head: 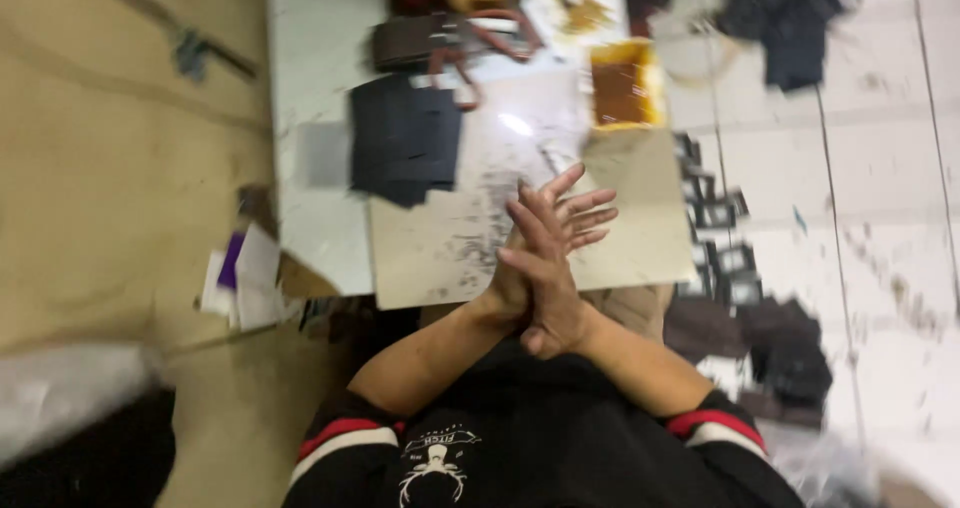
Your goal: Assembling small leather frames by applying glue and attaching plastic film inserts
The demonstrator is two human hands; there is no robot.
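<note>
The person's two bare hands are pressing against each other, palm to palm, over the near edge of the pale worktop (pixel 310 58). The right hand (pixel 545 278) is lying on top, its fingers stretched forward, while the left hand (pixel 570 213) is showing beneath it with its fingers fanned out past the right one's. Neither hand is pinching or carrying anything.

Directly under the hands a large beige flat board with dark smudges (pixel 440 243) is lying on the worktop, reaching its near edge. Just beyond the board, to the left, a stack of black rectangular sheets (pixel 405 138) is resting, partly overlapping it. Further back a dark brown leather strap piece (pixel 410 40) is sitting, and to the right of it a small yellow-rimmed tray with brown contents (pixel 622 86). On the white tiled floor (pixel 880 188) to the right, small black framed pieces (pixel 715 213) are lying scattered beside the worktop.
</note>
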